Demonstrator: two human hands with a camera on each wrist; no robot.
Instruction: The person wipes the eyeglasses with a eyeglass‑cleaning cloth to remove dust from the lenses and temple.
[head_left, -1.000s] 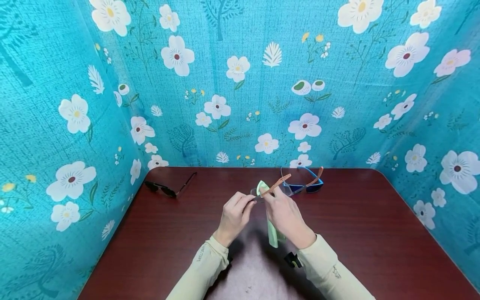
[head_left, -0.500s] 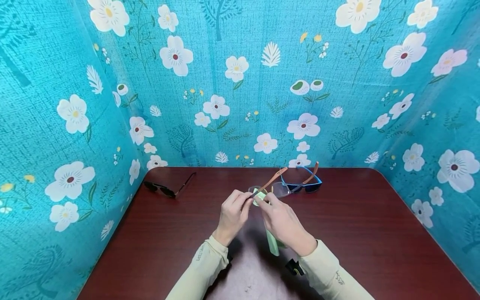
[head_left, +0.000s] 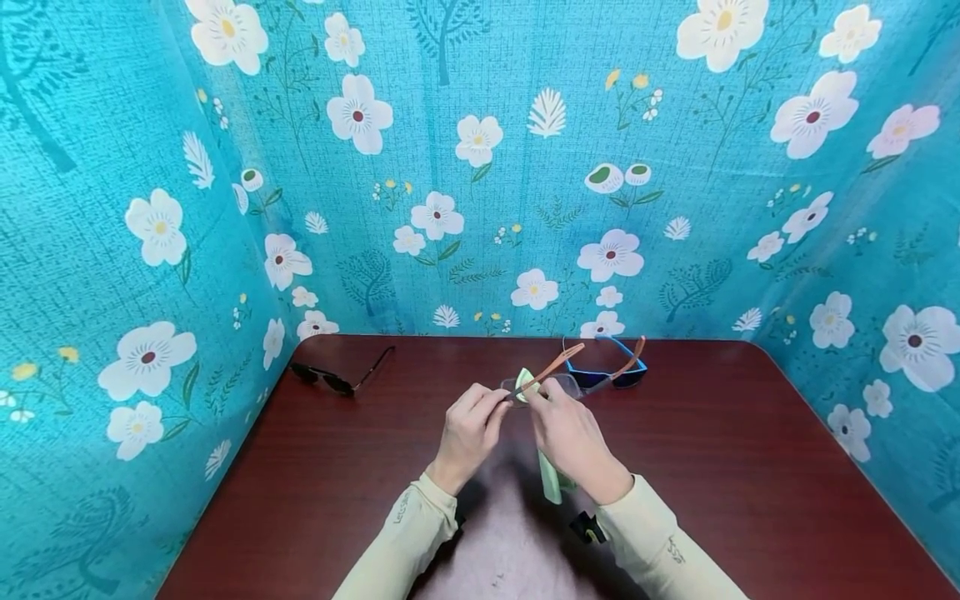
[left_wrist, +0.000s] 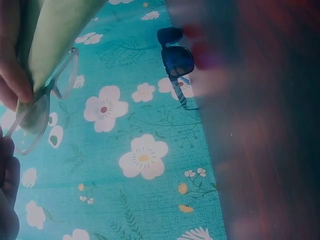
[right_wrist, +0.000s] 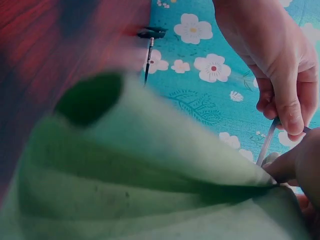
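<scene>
Between both hands, above the table, is a pair of clear-lensed eyeglasses (head_left: 557,363) with brown temples spread open. My left hand (head_left: 467,429) pinches them at the left corner, by the hinge. A pale green cloth (head_left: 550,482) hangs from my right hand (head_left: 576,437), whose thumb and fingers pinch it against the left lens. In the left wrist view, the cloth (left_wrist: 55,45) covers part of that lens, and the other lens of the eyeglasses (left_wrist: 75,70) is bare. The cloth (right_wrist: 115,165) fills much of the right wrist view and hides most of the right fingers.
Blue-framed sunglasses (head_left: 630,377) lie behind the eyeglasses at the back of the reddish-brown table (head_left: 712,467). Black sunglasses (head_left: 322,378) with a temple unfolded lie at the back left. A flowered turquoise curtain (head_left: 420,283) borders the table at the back and sides.
The eyeglasses tipped and came back to nearly their earlier tilt. The right hand and cloth shifted slightly along the left lens; a cloth tip sticks up above the fingers again. The left hand keeps its hold.
</scene>
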